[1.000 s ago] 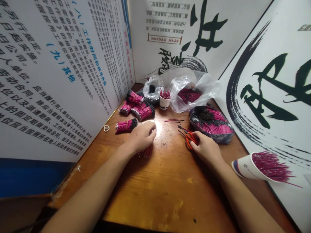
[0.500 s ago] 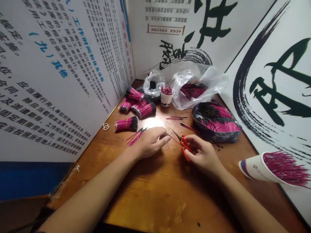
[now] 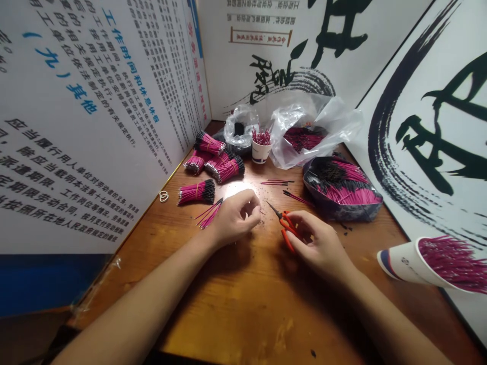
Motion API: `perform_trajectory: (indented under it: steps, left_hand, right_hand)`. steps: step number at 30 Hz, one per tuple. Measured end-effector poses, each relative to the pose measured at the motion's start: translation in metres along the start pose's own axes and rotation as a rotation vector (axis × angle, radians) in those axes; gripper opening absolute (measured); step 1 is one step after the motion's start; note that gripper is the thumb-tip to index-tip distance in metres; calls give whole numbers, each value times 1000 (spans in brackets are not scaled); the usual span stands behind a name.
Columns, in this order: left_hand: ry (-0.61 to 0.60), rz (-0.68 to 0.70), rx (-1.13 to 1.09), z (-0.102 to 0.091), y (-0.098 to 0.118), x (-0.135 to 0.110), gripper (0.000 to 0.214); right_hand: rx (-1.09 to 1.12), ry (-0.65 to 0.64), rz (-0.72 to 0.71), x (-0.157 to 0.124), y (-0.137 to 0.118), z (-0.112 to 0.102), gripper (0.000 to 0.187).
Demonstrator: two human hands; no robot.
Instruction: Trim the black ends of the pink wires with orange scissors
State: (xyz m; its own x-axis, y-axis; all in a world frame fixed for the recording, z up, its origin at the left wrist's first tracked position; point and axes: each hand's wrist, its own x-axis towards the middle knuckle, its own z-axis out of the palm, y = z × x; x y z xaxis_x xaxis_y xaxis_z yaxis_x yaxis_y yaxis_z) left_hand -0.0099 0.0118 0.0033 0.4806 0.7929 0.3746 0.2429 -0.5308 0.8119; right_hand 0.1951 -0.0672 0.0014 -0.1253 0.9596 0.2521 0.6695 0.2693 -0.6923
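Observation:
My left hand [image 3: 236,215] is closed, thumb and forefinger pinched together. The thin end of a pink wire [image 3: 263,212] pokes out past the fingertips; its remainder is hidden by the hand. In my right hand [image 3: 319,241] are small scissors [image 3: 287,220] with orange handles and dark pointed blades, aimed up and left, apart from the left fingers. Beside my left wrist lie several loose pink wires [image 3: 209,215] with black ends. Two small groups of similar wires, one at the back [image 3: 277,182] and one nearer the right [image 3: 299,197], rest beyond the hands.
Rubber-banded wire bundles [image 3: 222,165] are piled at back left, with another bundle [image 3: 196,192] in front. A paper cup of wires [image 3: 261,152] stands by plastic bags [image 3: 281,147]. At right are an open box of wires [image 3: 342,190] and a tilted cup [image 3: 403,261]. Panels border the table.
The wire that stretched from my left fingers towards the scissors now shows only a short tip. Both hands stay nearly in place; the view has shifted slightly.

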Motion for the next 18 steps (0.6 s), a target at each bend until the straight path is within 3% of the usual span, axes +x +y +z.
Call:
perform_trajectory:
  steps: [9, 18]
  left_hand:
    - [-24, -207, -256, 5, 3, -2, 8]
    - [-18, -250, -390, 10, 2, -1, 9]
  right_hand:
    - [-130, 85, 67, -5, -11, -4, 20]
    - [-128, 62, 66, -8, -13, -3, 17]
